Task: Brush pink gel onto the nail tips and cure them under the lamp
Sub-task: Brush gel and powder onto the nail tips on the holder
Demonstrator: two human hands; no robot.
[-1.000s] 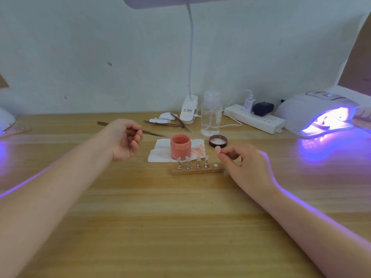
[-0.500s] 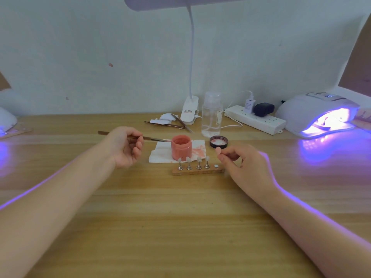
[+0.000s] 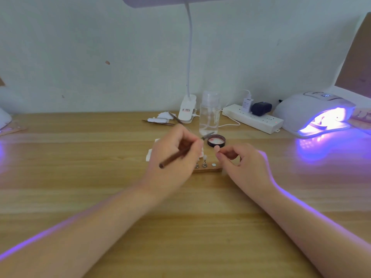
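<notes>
The left hand [image 3: 176, 155] has moved right from beside the napkin and now covers the pink jar and most of the napkin [image 3: 149, 156]. Its fingers grip the brush [image 3: 181, 152], tip aimed at the jar lid [image 3: 216, 140]. The right hand [image 3: 241, 163] stays put, fingers pinching a nail tip [image 3: 216, 148] above the wooden holder [image 3: 208, 169]. The curing lamp [image 3: 315, 113] glows at the tabletop [image 3: 200, 227] right edge.

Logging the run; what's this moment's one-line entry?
left hand: grips brush | right hand: pinches nail tip | lamp: lit
</notes>
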